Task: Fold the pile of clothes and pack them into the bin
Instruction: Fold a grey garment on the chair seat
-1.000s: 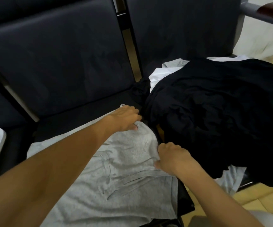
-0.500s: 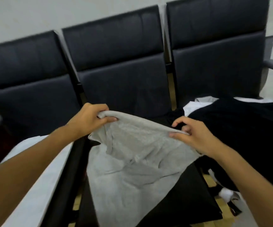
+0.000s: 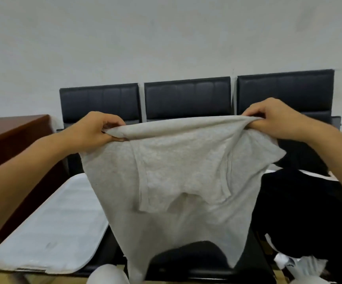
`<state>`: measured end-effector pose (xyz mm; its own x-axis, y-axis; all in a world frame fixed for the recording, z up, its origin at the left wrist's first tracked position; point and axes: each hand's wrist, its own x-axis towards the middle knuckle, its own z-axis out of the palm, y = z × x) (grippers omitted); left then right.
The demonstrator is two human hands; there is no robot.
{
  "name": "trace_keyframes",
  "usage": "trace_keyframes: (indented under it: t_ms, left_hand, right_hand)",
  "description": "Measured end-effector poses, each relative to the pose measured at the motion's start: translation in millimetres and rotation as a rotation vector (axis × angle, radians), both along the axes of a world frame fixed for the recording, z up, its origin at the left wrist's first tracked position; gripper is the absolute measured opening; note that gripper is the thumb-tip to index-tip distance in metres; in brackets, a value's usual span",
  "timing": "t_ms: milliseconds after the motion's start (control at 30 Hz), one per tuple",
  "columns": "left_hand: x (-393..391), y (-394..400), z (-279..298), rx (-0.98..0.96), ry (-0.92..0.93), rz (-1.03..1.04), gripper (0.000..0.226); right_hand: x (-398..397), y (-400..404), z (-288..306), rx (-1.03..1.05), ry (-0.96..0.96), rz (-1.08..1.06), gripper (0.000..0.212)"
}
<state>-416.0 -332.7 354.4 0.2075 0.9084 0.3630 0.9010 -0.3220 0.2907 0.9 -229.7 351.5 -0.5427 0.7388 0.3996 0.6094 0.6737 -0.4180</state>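
A brown wooden cabinet [image 3: 12,140] stands at far left, against a pale wall [image 3: 166,37]. Beside it, a white rectangular lid or tray [image 3: 53,228] with rounded corners lies flat on the leftmost seat of a row of black padded chairs [image 3: 186,97]; whether it belongs to a bin cannot be told, and nothing rests on it. The person's left hand [image 3: 96,130], arm stretched forward from the lower left, pinches one upper corner of a grey T-shirt [image 3: 176,191] between thumb and curled fingers. The shirt hangs in the air in front of the middle chair, its top edge pulled taut between both hands, its body draping down with a sleeve folded across the front, and its lower hem reaching toward the seat. The right hand [image 3: 274,119], raised to the same height, grips the opposite corner with fingers curled over the fabric. At right, a heap of black clothes [image 3: 309,212] lies on the rightmost seat, white garments [image 3: 293,265] showing beneath its lower edge.
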Motion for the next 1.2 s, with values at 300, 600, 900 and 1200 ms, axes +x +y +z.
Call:
trace_keyframes:
  t_ms: [300, 600, 900, 1200]
  left_hand:
    - [21.4, -19.0, -16.7, 0.124, -0.318, 0.0, 0.022]
    - [-8.8, -38.6, -17.7, 0.065, -0.216, 0.009, 0.027]
    - [-8.0, -38.9, -21.2, -0.207, -0.314, -0.133, 0.059]
    - [-18.8, 65.1, -115.6, -0.419, -0.439, 0.038, 0.021]
  right_hand:
    - [-15.8, -25.1, 2.0, 0.146, 0.064, -0.107, 0.019]
    - [20.7, -42.3, 20.3, 0.507, -0.643, -0.312, 0.029]
    - [20.3, -31.0, 19.1, -0.254, -0.185, 0.043, 0.024]
    - [-2.9, 81.2, -86.7, -0.562, -0.372, -0.032, 0.019]
